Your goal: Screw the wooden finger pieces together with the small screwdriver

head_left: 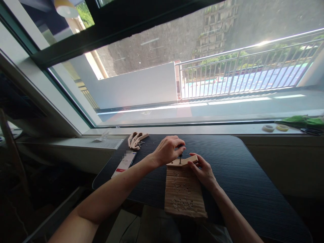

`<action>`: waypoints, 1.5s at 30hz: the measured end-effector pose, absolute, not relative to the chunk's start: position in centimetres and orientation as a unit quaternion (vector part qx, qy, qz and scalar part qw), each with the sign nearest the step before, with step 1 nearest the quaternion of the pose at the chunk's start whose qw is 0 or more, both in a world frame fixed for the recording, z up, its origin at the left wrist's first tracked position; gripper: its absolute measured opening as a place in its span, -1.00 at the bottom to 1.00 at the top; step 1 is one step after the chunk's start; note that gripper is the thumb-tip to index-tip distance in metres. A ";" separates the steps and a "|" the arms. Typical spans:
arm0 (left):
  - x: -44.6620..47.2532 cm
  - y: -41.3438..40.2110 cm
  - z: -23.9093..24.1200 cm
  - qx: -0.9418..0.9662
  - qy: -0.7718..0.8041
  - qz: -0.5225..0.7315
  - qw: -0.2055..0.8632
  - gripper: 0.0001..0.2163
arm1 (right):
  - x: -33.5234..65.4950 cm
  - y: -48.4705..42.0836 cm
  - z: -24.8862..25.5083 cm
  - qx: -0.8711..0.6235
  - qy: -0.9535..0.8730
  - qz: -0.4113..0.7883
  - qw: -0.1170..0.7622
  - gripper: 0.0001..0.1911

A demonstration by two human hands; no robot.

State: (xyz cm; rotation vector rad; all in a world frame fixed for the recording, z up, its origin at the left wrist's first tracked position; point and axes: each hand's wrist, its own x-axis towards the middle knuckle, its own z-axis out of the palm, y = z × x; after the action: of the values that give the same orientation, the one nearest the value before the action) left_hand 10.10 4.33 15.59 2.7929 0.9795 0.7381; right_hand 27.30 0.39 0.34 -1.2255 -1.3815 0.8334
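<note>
My left hand [168,149] is closed around the dark handle of a small screwdriver [180,156] that stands upright with its tip on a pale wooden piece [183,161]. My right hand [204,170] grips the right end of that wooden piece and holds it flat. The piece lies across the far end of a brown cardboard sheet [183,192], which is full of small holes and rests on the dark table [235,172].
A pile of similar wooden pieces [136,139] lies at the table's far left, and a phone [124,163] lies near the left edge. On the window sill sit two tape rolls [275,128] and something green [301,120]. The window [192,67] is directly ahead.
</note>
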 end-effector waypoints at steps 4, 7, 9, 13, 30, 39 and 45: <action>9.9 4.3 15.4 0.915 0.321 0.238 0.054 -0.80 | 27.3 0.4 0.4 -0.513 -0.583 0.343 0.528 -0.51; 9.9 4.4 15.2 0.913 0.332 0.233 0.044 -0.79 | 27.2 0.4 0.5 -0.515 -0.585 0.335 0.529 -0.52; 9.9 4.5 15.0 0.913 0.333 0.231 0.038 -0.80 | 27.3 0.3 0.5 -0.520 -0.583 0.332 0.530 -0.52; 9.9 4.7 14.8 0.915 0.330 0.230 0.029 -0.80 | 27.3 0.3 0.6 -0.529 -0.580 0.327 0.527 -0.51; 10.3 4.6 14.8 0.925 0.315 0.211 -0.019 -0.73 | 27.3 0.3 0.7 -0.531 -0.582 0.325 0.523 -0.51; 10.1 4.8 14.7 0.927 0.307 0.215 -0.003 -0.71 | 27.3 0.4 0.7 -0.529 -0.581 0.331 0.522 -0.51; 10.1 4.6 14.9 0.918 0.314 0.240 0.027 -0.82 | 27.2 0.3 0.9 -0.531 -0.579 0.329 0.524 -0.53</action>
State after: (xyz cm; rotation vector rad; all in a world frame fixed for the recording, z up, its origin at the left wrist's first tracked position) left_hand 10.10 4.56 14.89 2.8359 0.9686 0.7404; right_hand 27.18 0.27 0.92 -1.2697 -1.3859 0.7884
